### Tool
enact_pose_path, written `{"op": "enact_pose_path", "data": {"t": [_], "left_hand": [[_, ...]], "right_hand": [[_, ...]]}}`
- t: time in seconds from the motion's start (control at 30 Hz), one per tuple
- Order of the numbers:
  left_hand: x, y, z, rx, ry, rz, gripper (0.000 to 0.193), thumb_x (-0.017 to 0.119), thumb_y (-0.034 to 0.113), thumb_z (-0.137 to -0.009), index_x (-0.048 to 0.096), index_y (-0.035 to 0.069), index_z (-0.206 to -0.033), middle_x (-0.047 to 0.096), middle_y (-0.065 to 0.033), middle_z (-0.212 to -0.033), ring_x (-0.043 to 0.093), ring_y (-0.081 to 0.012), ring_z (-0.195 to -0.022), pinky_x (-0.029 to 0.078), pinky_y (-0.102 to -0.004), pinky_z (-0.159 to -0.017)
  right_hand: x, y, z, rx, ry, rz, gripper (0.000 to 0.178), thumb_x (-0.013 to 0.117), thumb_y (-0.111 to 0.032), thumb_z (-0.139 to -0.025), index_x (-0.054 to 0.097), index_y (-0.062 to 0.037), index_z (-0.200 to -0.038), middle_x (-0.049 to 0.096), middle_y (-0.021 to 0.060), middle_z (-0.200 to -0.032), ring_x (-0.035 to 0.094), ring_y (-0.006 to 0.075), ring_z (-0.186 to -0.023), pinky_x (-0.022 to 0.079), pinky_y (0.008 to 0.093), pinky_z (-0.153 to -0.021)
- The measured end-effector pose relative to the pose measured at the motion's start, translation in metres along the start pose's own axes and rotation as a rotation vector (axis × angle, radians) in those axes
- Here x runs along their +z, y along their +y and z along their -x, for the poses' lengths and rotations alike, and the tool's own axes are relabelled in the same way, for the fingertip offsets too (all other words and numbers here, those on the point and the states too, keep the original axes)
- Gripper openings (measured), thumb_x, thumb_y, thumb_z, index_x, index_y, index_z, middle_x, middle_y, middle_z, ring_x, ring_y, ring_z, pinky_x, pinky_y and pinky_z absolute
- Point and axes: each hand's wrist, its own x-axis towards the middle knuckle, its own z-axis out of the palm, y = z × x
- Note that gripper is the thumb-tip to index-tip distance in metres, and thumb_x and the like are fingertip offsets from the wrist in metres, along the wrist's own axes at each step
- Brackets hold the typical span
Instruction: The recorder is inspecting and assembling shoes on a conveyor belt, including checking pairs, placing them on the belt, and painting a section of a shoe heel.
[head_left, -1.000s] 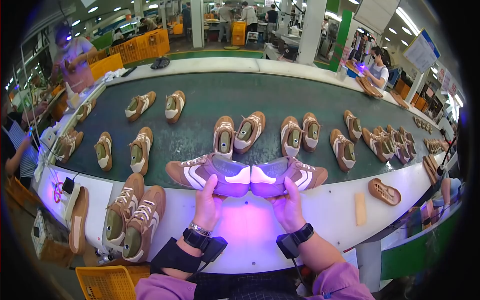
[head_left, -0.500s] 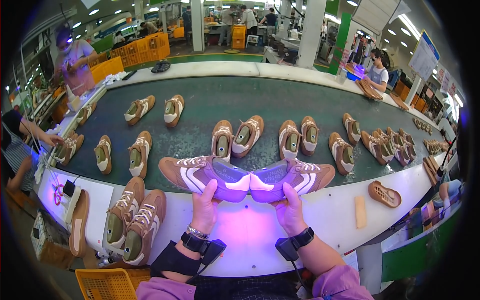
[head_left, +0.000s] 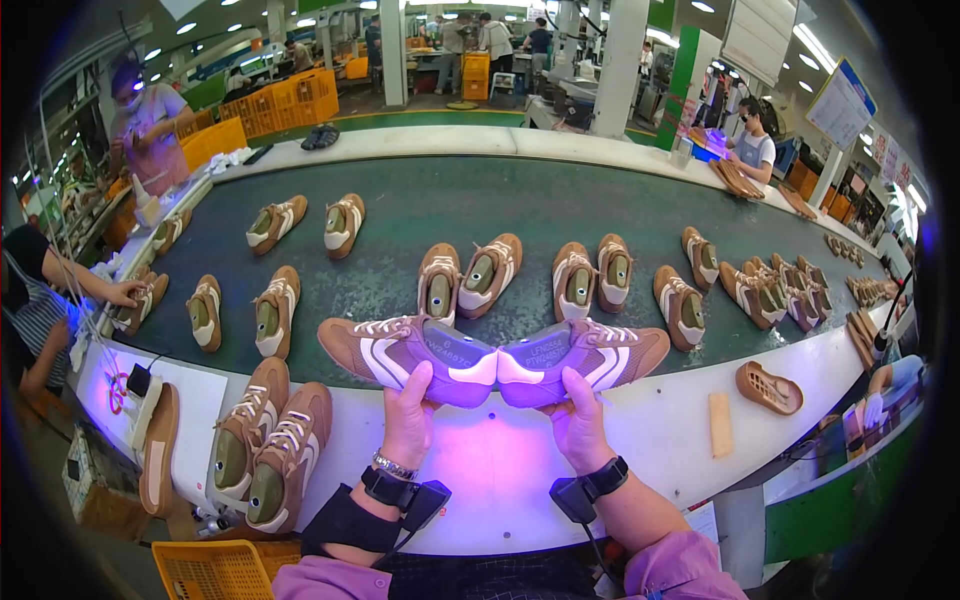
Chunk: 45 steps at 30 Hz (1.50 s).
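Note:
A brown sneaker (head_left: 380,355) with white stripes is gripped by my left hand (head_left: 408,420), thumb at its heel side, toe pointing left. My right hand (head_left: 580,420) grips the matching sneaker (head_left: 615,358), its toe pointing right. Both are held up over the white work surface with their pale heels meeting in the middle. A grey shoe last fills each opening. Purple light falls on the heels and on the surface below. To my left, a pair of brown sneakers (head_left: 290,455) with olive lasts stands on the white surface.
Several more sneakers (head_left: 490,275) stand on the green conveyor belt (head_left: 420,195). A brown sole (head_left: 768,388) and a tan strip (head_left: 720,425) lie at right. Long soles (head_left: 158,450) rest at left, above a yellow crate (head_left: 215,568). A co-worker's hand (head_left: 125,293) touches a sneaker at far left.
My hands and the two sneakers stay almost in place. The shoes on the belt appear shifted slightly left. At far left, the co-worker's hand has moved a little to the right.

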Motion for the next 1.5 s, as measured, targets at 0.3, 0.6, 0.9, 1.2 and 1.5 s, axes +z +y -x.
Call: {"op": "enact_pose_path", "data": {"t": [0.3,0.6,0.9,1.2,1.5], "left_hand": [[-0.009,0.012,-0.025,-0.244,-0.063,0.243,0.058,0.044,0.047,-0.091,0.043,0.004,-0.129,0.058,-0.0166,-0.114,0.063,-0.0307,-0.092,0.055,-0.0409,-0.074],[-0.096,0.029,-0.120,0.355,0.455,-0.374,0.057,0.050,0.032,-0.093,0.038,-0.006,-0.134,0.045,-0.0221,-0.131,0.048,-0.0317,-0.119,0.040,-0.0396,-0.099],[-0.105,-0.004,-0.117,0.153,0.372,-1.230,0.065,0.064,0.014,-0.078,0.035,-0.007,-0.132,0.045,-0.0267,-0.129,0.039,-0.0410,-0.124,0.029,-0.0437,-0.106],[-0.097,-0.003,-0.114,0.279,0.422,-1.236,0.060,0.061,0.012,-0.077,0.037,-0.007,-0.128,0.047,-0.0283,-0.125,0.040,-0.0430,-0.119,0.027,-0.0483,-0.104],[-0.024,0.016,-0.101,0.796,0.260,-1.215,0.027,0.061,0.010,-0.074,0.060,0.003,-0.100,0.061,-0.0142,-0.098,0.051,-0.0328,-0.098,0.039,-0.0414,-0.089]], "right_hand": [[0.009,-0.003,0.005,0.110,-0.062,-0.222,0.056,0.053,-0.036,-0.088,0.039,-0.0050,-0.133,0.053,0.0116,-0.123,0.055,0.0238,-0.111,0.043,0.0403,-0.097],[-0.002,0.008,0.008,0.590,-0.330,-0.331,0.062,0.047,-0.043,-0.088,0.039,-0.0017,-0.133,0.054,0.0171,-0.122,0.058,0.0311,-0.106,0.047,0.0468,-0.092],[0.038,0.001,-0.016,0.770,-0.526,-0.273,0.072,0.047,-0.052,-0.082,0.042,-0.0003,-0.131,0.056,0.0207,-0.111,0.062,0.0307,-0.087,0.054,0.0415,-0.068],[0.170,0.060,-0.264,0.353,-0.150,-0.312,0.047,0.045,-0.038,-0.090,0.049,0.0029,-0.112,0.057,0.0198,-0.103,0.061,0.0296,-0.084,0.056,0.0435,-0.069],[0.105,0.073,-0.245,-0.669,0.180,0.970,0.029,0.048,-0.028,-0.092,0.054,-0.0014,-0.099,0.064,0.0169,-0.090,0.065,0.0266,-0.077,0.050,0.0389,-0.065]]}}
